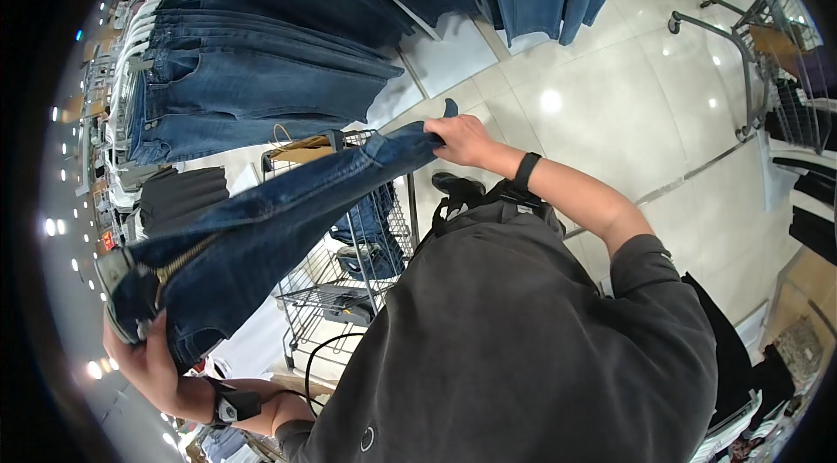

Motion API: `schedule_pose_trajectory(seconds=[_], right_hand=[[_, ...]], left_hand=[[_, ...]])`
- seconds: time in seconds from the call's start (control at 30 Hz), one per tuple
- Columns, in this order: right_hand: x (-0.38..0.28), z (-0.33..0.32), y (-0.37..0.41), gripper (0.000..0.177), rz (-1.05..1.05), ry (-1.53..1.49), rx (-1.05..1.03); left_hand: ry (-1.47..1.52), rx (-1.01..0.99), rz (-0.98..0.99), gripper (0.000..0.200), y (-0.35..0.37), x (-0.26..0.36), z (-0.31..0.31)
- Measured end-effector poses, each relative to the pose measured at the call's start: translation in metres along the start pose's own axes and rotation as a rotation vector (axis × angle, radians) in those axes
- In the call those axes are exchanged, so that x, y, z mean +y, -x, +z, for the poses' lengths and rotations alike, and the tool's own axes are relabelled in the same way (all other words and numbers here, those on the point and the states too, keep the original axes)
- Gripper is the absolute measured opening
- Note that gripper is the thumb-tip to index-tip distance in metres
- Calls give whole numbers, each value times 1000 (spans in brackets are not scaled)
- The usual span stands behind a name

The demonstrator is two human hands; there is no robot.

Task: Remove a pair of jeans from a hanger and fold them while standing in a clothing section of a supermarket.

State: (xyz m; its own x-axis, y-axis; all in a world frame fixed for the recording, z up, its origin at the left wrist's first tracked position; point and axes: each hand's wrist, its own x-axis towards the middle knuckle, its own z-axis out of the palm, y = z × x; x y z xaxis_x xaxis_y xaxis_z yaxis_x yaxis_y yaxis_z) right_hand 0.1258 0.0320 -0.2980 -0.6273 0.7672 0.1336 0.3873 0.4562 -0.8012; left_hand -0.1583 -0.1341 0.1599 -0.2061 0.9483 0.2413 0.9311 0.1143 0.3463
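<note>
Dark-blue zip-fly jeans (266, 236), one pair, nine o'clock — your left hand (150, 363) grips the waistband (116, 275) (brass-toned zip (187, 259) showing) at eight; your right hand (462, 139) clutches the leg (397, 147) near one.

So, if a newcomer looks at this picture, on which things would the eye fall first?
Probably on the dark blue jeans, stretched across the left side: the left hand holds the waistband near an open zipper, and the right hand grips the leg end. Next, perhaps, the dense row of hanging denim at the upper left.
</note>
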Motion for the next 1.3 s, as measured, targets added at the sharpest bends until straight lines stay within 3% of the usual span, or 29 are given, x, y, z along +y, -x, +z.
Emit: schedule_pose_trajectory(seconds=[0.1, 0.13, 0.2, 0.27, 0.33, 0.37, 0.47, 0.5, 0.6, 0.63, 0.87, 0.93, 1.07, 1.17, 1.3], right_hand=[[4, -13, 22, 25, -211, 52, -28], [5, -20, 30, 25, -204, 27, -56], [5, -31, 49, 26, -188, -31, -122], [1, -44, 66, 26, -14, -21, -276], [-2, -56, 77, 28, 169, 49, -441], [5, -51, 86, 33, 114, -43, -340], [0, -63, 86, 35, -75, 117, -464], [-8, -67, 84, 29, -71, 69, -481], [-13, -43, 81, 26, -105, -136, -247], [-19, -48, 77, 24, 87, -212, -409], [-32, -49, 62, 33, 50, -384, -490], [-46, -52, 58, 34, 63, -416, -478], [-67, -65, 45, 34, -25, -321, -443], [-71, -69, 44, 35, -13, -202, -329], [-85, -84, 38, 28, -166, -173, -237]], left_hand=[[22, 10, 7, 58, 24, -18, -16], [-344, 51, 137, 53, 30, -13, -18], [-325, 1, 90, 51, 41, -4, -14], [7, -209, 123, 57, 44, -4, -20], [187, -238, 92, 63, 49, -8, -16], [197, -167, 48, 64, 57, -12, -10], [290, -155, -7, 65, 52, -14, -3], [307, -157, -50, 65, 49, -16, -4], [129, -68, 46, 60, 50, -34, -7], [100, -61, 40, 59, 45, -35, -4], [93, -37, -233, 38, 0, -70, -14], [68, -43, -177, 36, -20, -85, -18], [93, -64, -220, 38, -61, -120, -36], [163, -18, -237, 34, -75, -114, -24], [54, 17, -262, 40, -94, -114, -15]])
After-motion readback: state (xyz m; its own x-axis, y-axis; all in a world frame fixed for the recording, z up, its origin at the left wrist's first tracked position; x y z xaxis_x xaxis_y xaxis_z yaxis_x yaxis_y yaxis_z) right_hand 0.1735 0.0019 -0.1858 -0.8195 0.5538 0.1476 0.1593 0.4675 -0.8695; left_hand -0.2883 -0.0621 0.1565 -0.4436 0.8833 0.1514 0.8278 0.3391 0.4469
